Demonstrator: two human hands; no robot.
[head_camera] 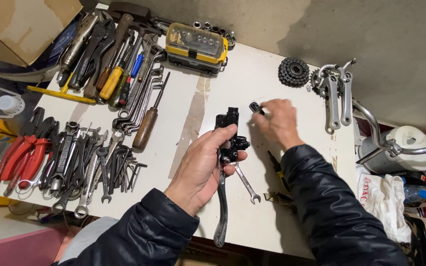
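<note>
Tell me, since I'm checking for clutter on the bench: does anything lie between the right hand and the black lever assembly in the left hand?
Nothing visible does. The right hand, pinching a small black part, is separated from the black lever assembly in the left hand only by bare white table.

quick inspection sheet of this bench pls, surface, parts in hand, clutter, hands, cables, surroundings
surface: white table, stained with a brownish streak down the middle
job's things: black brake lever assembly held upright; small black part at the right fingertips; small spanner lying beneath
clutter: wrenches, red pliers, screwdrivers, yellow socket case, cog cluster, crank arms
grippers: left hand shut on the lever assembly; right hand pinching the small part
cables: nothing seen
surroundings: grey wall, chrome handlebar, cardboard
</note>
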